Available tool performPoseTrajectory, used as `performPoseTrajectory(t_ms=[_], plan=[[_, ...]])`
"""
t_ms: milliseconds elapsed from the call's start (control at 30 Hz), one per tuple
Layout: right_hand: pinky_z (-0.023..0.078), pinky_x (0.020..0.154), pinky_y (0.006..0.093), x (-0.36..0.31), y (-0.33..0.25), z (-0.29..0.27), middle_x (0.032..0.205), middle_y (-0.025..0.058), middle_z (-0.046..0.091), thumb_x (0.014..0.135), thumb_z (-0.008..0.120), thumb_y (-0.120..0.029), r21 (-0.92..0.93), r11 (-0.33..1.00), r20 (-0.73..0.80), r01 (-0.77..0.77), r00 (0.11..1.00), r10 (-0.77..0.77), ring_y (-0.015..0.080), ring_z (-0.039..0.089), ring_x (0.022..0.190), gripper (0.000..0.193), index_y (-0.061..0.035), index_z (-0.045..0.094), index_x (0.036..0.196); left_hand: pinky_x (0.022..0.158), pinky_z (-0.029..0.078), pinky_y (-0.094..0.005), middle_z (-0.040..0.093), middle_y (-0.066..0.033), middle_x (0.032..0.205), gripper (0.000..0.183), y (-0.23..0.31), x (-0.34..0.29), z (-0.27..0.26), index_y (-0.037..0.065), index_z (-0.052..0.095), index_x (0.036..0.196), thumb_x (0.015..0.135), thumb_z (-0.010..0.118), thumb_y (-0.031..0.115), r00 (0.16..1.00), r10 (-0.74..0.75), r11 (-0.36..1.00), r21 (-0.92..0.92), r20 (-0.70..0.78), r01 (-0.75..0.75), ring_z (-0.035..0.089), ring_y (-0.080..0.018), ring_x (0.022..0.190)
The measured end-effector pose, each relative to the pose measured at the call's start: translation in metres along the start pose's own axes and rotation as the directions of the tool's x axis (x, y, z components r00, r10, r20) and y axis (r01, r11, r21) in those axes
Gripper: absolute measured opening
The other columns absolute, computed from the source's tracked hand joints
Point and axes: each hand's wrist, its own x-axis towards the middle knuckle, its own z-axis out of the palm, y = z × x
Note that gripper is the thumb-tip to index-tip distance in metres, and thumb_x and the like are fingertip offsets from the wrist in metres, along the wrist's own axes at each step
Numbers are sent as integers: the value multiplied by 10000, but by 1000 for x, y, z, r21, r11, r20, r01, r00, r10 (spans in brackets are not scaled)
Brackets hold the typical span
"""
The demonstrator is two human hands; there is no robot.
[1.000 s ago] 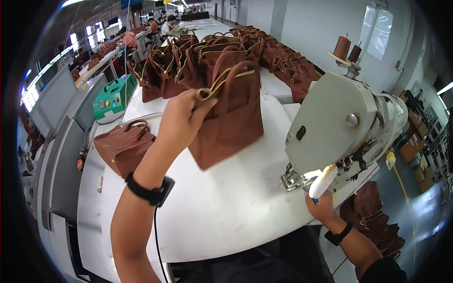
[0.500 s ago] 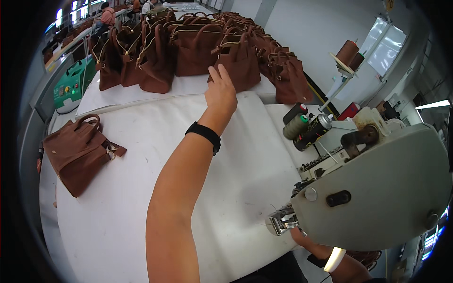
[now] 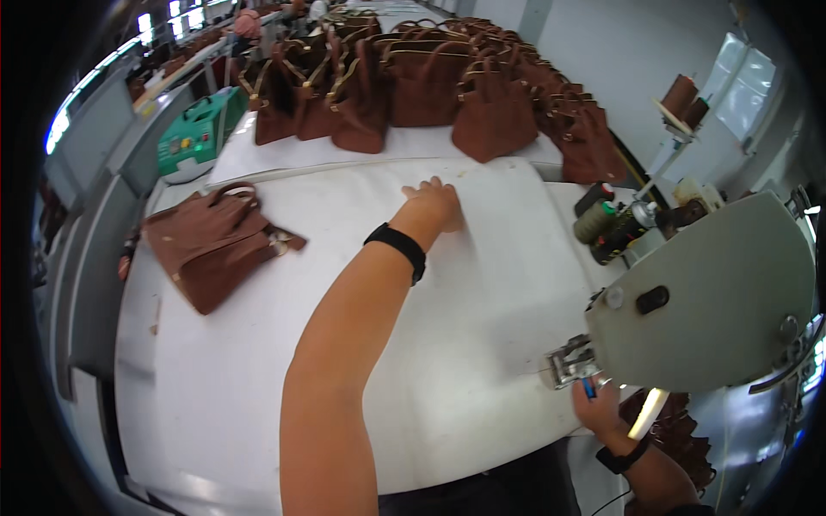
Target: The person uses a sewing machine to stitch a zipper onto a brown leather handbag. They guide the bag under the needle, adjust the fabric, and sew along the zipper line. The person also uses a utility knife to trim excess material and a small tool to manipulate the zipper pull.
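Observation:
My left hand (image 3: 434, 205) reaches out over the white tabletop (image 3: 344, 249), its fingers loosely bent and apart, with nothing seen in them. It is short of the brown handbags, nearest to one upright handbag (image 3: 495, 116). My right hand (image 3: 598, 411) is at the lower right, beside the presser foot (image 3: 570, 361) of the sewing machine (image 3: 705, 297). Its fingers are closed around a small blue thing (image 3: 588, 388), mostly hidden, so its kind cannot be made out. Another brown handbag (image 3: 211, 245) lies on its side at the left of the table.
Rows of brown handbags (image 3: 422, 86) stand on the far table. A green machine (image 3: 194, 138) sits at the far left. Thread cones and a spray can (image 3: 624, 230) stand behind the sewing machine. Brown pieces (image 3: 680, 443) hang at the lower right. A person (image 3: 247, 26) is far back.
My left hand has drawn back from the standing handbag and is lower over the table. The view has shifted left. More of my right hand shows, with the blue thing in it.

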Motion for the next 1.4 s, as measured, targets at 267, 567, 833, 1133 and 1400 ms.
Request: performPoseTrajectory(t_ms=[267,567,833,1133,1400], plan=[[483,686,474,24,-40,-24,814,160,623,881,727,-82,216,947,-124,237,969,-214,351,620,745,129,-14,647,956,1205,216,-699,464,-181,1588,790,-157,-145,-26,73,538,1492,895,692,566,867,-456,863,139,-200,486,411,-393,1488],[476,715,485,26,-44,-19,816,153,612,889,703,-87,249,915,-174,317,944,-279,379,603,765,117,-21,645,967,923,534,-464,755,-131,1062,336,-246,-240,88,58,676,1052,980,661,386,744,-336,803,237,-578,546,707,-320,1046],[480,738,487,27,-39,-20,860,139,644,893,701,-107,219,914,-249,341,926,-285,381,624,811,110,-48,643,965,911,533,-477,754,-144,1024,224,-186,-332,99,26,670,1023,1001,665,249,785,-106,927,225,-610,300,705,-329,1029],[505,775,475,28,-42,-15,858,111,661,896,708,-149,205,906,-295,370,906,-303,351,648,835,118,-66,642,947,957,527,-493,749,-201,1110,227,-84,-491,100,-9,704,1052,963,685,198,822,39,998,67,-568,-1,704,-397,1054],[504,773,463,27,-33,-16,879,102,663,891,712,-143,185,907,-306,378,899,-313,334,655,855,130,-64,641,965,1136,420,-521,567,-245,1476,652,-53,-377,97,41,564,1438,952,717,449,864,3,973,199,-503,112,511,-443,1372]])
